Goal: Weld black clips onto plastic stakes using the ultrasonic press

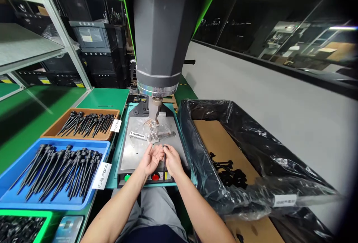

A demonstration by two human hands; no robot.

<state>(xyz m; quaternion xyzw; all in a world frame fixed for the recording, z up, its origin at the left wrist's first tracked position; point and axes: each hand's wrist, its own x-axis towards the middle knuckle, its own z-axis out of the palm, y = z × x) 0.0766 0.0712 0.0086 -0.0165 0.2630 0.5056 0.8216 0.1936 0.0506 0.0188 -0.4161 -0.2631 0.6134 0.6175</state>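
My right hand [173, 162] is closed on a slim black rod-shaped part [164, 170], its head up at the fingertips and its shaft hanging down in front of the machine's front panel. My left hand [151, 158] is beside it, palm up and fingers apart, with nothing seen in it; whether its fingertips touch the part I cannot tell. Both hands are over the near part of a metal base plate [129, 152]. Just beyond them, a metal press tip [154, 110] comes down to a fixture [152, 134] wrapped in clear film.
At left, a brown tray [53, 126] and a blue tray [92, 195] hold several black rod parts. A green-rimmed bin [48, 220] is nearer. To the right stands a black-lined box [208, 105] with loose black parts. Green [127, 177] and red [155, 177] buttons face me.
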